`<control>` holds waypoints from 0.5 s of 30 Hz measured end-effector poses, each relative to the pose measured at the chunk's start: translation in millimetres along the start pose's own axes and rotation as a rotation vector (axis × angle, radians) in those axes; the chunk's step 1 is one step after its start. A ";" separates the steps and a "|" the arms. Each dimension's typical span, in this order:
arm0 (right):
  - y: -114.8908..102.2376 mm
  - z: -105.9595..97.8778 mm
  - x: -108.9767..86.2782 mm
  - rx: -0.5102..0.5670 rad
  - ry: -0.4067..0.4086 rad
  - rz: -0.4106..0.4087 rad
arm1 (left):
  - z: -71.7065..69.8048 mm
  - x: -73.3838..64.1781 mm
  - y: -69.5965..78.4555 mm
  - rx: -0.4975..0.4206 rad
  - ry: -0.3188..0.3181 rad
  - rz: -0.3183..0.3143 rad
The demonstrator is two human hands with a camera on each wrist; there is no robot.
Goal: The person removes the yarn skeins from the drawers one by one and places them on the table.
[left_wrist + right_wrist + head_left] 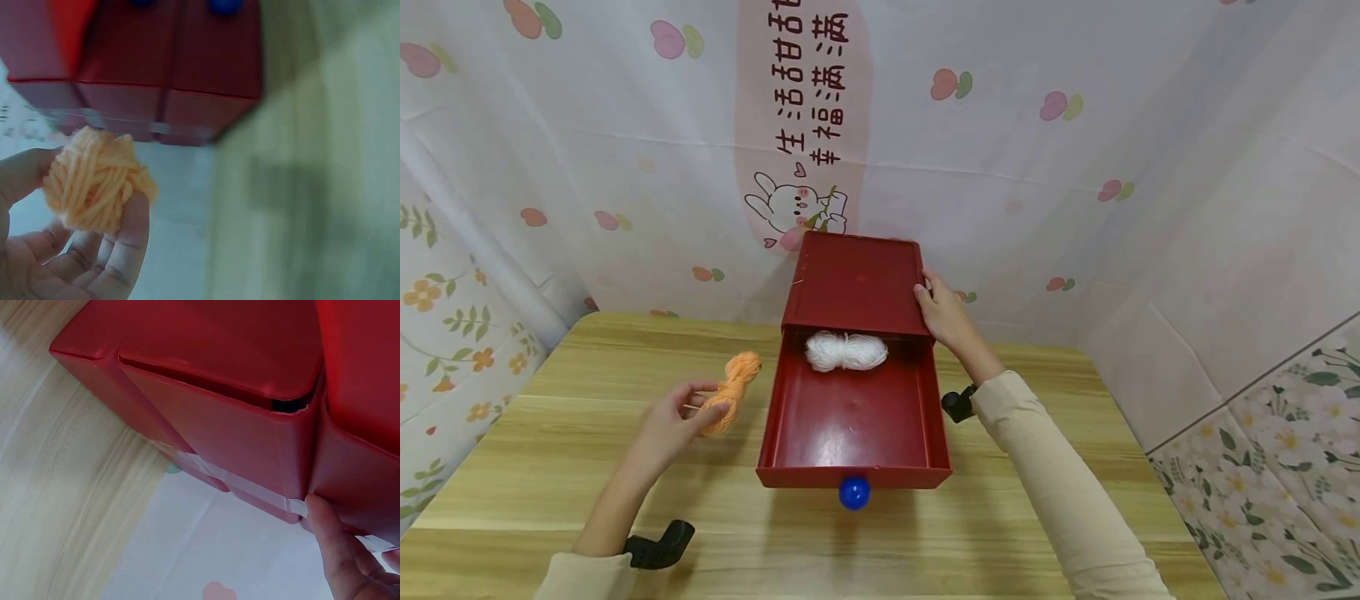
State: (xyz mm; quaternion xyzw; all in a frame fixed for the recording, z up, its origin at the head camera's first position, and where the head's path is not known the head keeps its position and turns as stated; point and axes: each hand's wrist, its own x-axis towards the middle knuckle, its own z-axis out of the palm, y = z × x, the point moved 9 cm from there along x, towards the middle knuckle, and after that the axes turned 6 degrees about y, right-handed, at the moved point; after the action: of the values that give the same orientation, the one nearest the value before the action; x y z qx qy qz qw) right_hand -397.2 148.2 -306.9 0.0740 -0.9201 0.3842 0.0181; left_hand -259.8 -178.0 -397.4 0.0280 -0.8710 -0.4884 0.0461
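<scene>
My left hand (673,421) pinches a skein of orange yarn (733,390) between thumb and fingers, to the left of a dark red drawer cabinet (857,279). In the left wrist view the bundled yarn (94,181) sits at the fingertips, its strands wound thickly. The cabinet's top drawer (853,433) is pulled out towards me, with a round blue knob (854,493) on its front. At the back of this drawer lies a skein of white yarn (846,352). My right hand (946,315) rests against the cabinet's right upper edge; its fingers (331,534) touch the side near clear tape.
The cabinet stands on a wood-grain table (587,400) near its back edge. Behind hangs a pale patterned curtain (985,167). Black wrist-camera mounts (662,546) are worn on both wrists. Lower compartments with blue knobs (225,5) show in the left wrist view.
</scene>
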 end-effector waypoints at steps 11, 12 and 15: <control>0.3 0.1 -0.5 0.003 -0.005 0.009 | 25.0 6.6 -44.8 0.138 -0.012 -0.082; 0.4 0.3 -0.5 0.004 -0.007 0.009 | 26.8 6.5 -46.3 0.149 -0.015 -0.078; 0.8 0.6 -0.3 0.009 -0.007 0.011 | 30.5 6.2 -47.5 0.213 -0.006 -0.045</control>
State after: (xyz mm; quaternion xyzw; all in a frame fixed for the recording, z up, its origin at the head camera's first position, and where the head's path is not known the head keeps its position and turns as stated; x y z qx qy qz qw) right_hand -397.0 148.4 -307.9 0.0703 -0.9188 0.3883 0.0125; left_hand -269.1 -177.5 -453.5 0.0506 -0.9173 -0.3940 0.0292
